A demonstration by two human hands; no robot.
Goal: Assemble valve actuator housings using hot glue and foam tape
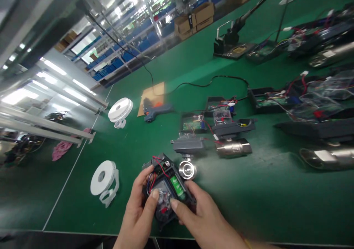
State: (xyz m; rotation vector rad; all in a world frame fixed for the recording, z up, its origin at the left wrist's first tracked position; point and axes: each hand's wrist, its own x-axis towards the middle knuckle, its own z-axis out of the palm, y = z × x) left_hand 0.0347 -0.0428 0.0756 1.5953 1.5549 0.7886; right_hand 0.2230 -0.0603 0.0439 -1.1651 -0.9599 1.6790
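Near the front edge of the green table, both hands hold a dark grey plastic housing (186, 190) with its inside facing up. My left hand (141, 204) wraps its left side, thumb on the clear plastic cover (163, 201) in the middle. My right hand (196, 208) grips the right side, its thumb also on that cover. A green cylindrical battery (177, 187) lies in a slot on the right of the housing. Red and dark wires (158, 164) loop over its upper part. Just beyond stands a metal valve (187, 169) under another grey housing (188, 145).
On the left are two white tape rolls (101, 177) (120, 109). A glue gun (157, 110) lies by a cardboard piece (152, 90). Several wired housings and metal valves (233, 147) fill the right. A soldering iron stand (228, 44) is behind; a black cable (199, 83) crosses the table.
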